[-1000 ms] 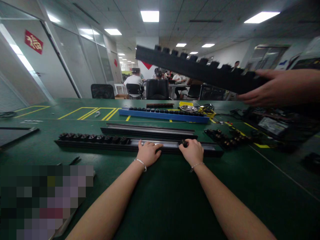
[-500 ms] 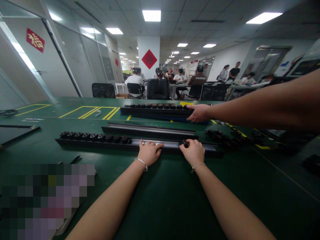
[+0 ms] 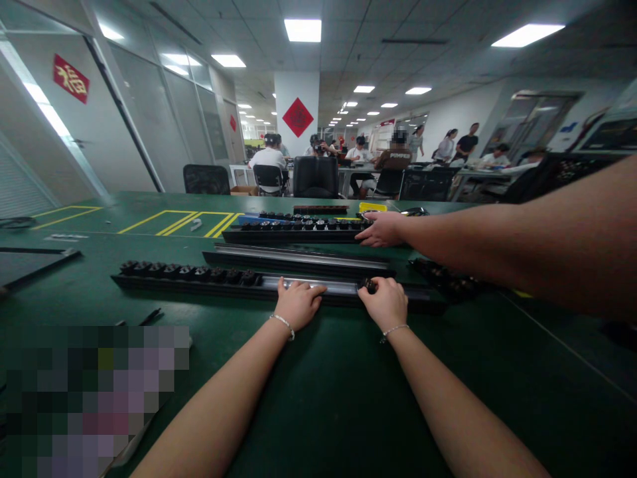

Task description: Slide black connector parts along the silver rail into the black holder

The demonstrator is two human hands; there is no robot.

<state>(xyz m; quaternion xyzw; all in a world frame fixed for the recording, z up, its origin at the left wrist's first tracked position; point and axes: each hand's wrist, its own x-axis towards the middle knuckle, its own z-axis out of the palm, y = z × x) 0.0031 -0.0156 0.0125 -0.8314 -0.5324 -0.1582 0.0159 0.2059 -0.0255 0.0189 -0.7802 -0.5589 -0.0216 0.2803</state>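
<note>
A long black rail with a silvery inner channel lies across the green table. Several small black socket-like modules sit in a row in its left part. My left hand rests on the rail's near edge, fingers spread over the bare channel. With bent fingers, my right hand pinches a single small black socket-like module at the channel, farther right. Just behind lies a second black rail, its channel bare.
Another person's hand reaches from the right and grips a filled black rail. Dark loose pieces lie at right, partly behind that arm. A yellow object stands at the back, and a dark tray at left.
The other person's hand has pulled the filled rail toward me and slightly left, uncovering things behind it. My two hands have stayed in place.
</note>
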